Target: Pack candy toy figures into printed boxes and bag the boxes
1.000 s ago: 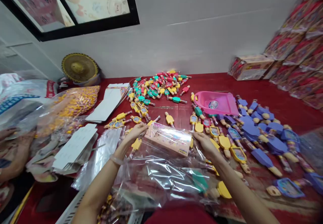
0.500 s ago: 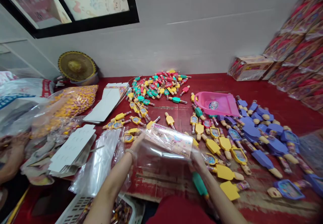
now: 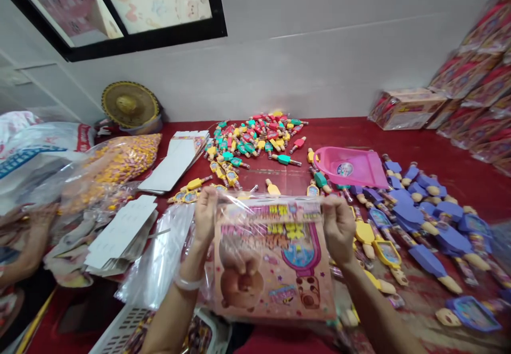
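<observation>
Pink printed card [image 3: 271, 263] in a clear plastic bag [image 3: 275, 200], now raised upright above the red worktop [image 3: 343, 133] and turned face-on to the head camera. Left hand [image 3: 205, 221] and right hand [image 3: 338, 230] both closed on the bag's top corners, pinching the film, though glare probably hides the exact grip. Just beyond, a heap of colourful toy candy tubes [image 3: 255, 143]; to the right, a pink plastic tray [image 3: 349, 166].

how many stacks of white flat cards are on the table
2. One stack lies further back, beside the heap of colored toys; the other stack lies nearer, left of the person's left hand. Others may be hidden under the plastic.
</observation>
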Action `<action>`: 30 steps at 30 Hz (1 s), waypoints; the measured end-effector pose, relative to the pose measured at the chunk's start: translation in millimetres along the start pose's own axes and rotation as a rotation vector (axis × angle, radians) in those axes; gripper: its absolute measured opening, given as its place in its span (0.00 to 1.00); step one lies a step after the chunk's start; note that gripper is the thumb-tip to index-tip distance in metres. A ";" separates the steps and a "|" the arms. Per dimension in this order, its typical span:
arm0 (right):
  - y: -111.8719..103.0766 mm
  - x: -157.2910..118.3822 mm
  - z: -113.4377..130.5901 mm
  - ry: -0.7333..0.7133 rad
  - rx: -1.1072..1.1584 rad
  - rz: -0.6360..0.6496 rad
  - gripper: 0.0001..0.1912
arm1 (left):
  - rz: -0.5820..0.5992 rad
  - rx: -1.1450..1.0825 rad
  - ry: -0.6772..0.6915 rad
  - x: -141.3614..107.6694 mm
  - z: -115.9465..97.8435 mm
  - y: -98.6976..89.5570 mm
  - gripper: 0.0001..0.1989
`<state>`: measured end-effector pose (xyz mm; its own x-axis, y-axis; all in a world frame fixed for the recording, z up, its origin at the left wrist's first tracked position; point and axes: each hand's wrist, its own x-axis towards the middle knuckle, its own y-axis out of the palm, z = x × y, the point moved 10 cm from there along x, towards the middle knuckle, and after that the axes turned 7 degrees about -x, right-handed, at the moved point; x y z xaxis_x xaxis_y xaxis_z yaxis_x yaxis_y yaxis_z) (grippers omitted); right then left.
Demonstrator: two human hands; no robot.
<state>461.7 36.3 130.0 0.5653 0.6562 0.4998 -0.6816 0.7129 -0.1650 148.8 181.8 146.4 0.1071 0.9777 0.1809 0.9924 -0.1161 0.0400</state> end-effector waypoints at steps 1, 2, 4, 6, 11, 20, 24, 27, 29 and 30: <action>-0.4 16.4 23.4 -0.102 0.028 0.026 0.15 | -0.002 -0.069 0.097 6.1 -21.2 -2.7 0.21; 0.3 30.1 41.9 -0.178 0.049 0.066 0.14 | 0.015 -0.138 0.211 8.6 -44.6 -6.1 0.20; 5.8 44.4 61.6 -0.257 0.032 0.188 0.12 | 0.102 -0.207 0.401 0.2 -83.0 -12.8 0.18; 15.7 31.7 62.2 -0.322 -0.076 0.365 0.13 | 0.272 -0.085 0.361 -21.5 -83.2 -8.7 0.14; 38.6 -94.5 20.9 -0.643 -0.415 0.764 0.13 | 0.741 0.629 -0.061 -127.3 52.0 10.1 0.11; 70.8 -123.2 -88.1 -0.772 -0.936 1.009 0.12 | 0.724 0.950 -0.044 -134.2 156.0 40.3 0.11; 39.1 -151.0 -121.3 -0.660 -1.061 1.108 0.10 | 0.728 0.629 -0.165 -174.2 168.1 14.3 0.15; 39.0 -182.9 -110.4 -0.539 -0.928 1.077 0.10 | 0.348 0.375 -0.423 -197.5 190.5 -40.8 0.24; 64.4 -202.0 -90.5 -0.488 -0.749 1.042 0.10 | 0.037 0.298 -0.545 -209.5 205.8 -74.0 0.30; 82.9 -211.6 -80.1 -0.476 -0.662 1.038 0.10 | -0.037 0.266 -0.612 -215.8 214.5 -79.3 0.33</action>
<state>322.7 -23.6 -57.5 -0.3889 0.9140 0.1155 -0.2647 0.0093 -0.9643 59.9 17.6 -106.6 0.0096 0.9121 -0.4098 0.9687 -0.1101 -0.2224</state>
